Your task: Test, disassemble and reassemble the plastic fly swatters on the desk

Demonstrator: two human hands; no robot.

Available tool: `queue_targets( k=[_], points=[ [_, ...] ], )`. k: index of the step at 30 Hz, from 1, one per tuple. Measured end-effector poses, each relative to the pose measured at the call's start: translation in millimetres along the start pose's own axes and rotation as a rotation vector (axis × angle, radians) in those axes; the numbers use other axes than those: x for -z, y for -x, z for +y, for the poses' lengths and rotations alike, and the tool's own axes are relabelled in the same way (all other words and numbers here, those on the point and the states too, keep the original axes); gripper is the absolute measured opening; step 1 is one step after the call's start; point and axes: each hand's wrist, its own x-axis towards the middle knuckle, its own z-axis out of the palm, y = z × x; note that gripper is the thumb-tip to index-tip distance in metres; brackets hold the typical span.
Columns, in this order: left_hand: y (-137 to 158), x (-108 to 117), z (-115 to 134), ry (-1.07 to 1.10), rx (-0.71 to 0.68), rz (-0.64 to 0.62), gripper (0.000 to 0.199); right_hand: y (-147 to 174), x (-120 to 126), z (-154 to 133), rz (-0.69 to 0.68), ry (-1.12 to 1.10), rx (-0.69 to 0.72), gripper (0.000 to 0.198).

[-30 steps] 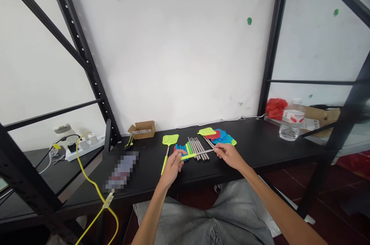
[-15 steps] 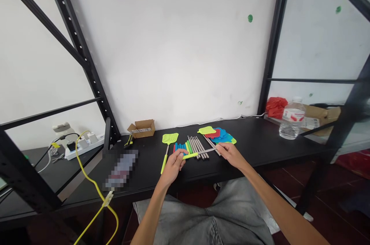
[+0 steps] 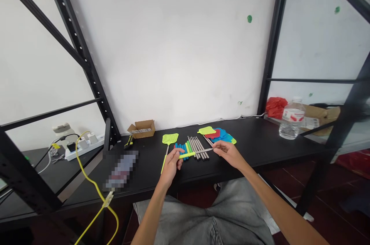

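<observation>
My left hand [image 3: 172, 161] is closed round a yellow-green handle [image 3: 188, 155]. A thin grey metal rod [image 3: 204, 150] extends from the handle's right end, and my right hand [image 3: 227, 150] pinches its far end. Beyond my left hand lies a yellow-green fly swatter [image 3: 170, 138] with head, rod and handle joined. Loose blue handles [image 3: 180, 146] lie in a row behind my hands, with green and yellow ones beside them. Several loose metal rods [image 3: 199, 145] lie to their right. Behind my right hand is a pile of blue, red and yellow-green swatter heads [image 3: 220, 135].
An open cardboard box [image 3: 143, 128] and a yellow-black cutter [image 3: 129, 143] lie at the back left. Nearer is a pixelated flat object [image 3: 121, 171] by a yellow cable [image 3: 95, 181]. A water bottle [image 3: 291, 119] stands at right, between black rack posts [image 3: 273, 41].
Both my hands have shifted slightly left, carrying the handle and rod with them. The things lying on the table have stayed put.
</observation>
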Motion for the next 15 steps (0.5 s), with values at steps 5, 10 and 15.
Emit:
queue_targets(
  k=[5, 10, 15],
  points=[
    [0.1, -0.4, 0.5, -0.001, 0.003, -0.013, 0.038, -0.3, 0.3, 5.5, 0.059, 0.107, -0.013, 0.028],
    [1.4, -2.0, 2.5, -0.033, -0.008, -0.029, 0.039, 2.5, -1.5, -2.4, 0.078, 0.22, 0.042, 0.028],
    [3.6, -2.8, 3.2, -0.089, -0.049, -0.085, 0.039, 5.6, -1.9, -8.9, 0.034, 0.307, 0.124, 0.034]
  ],
)
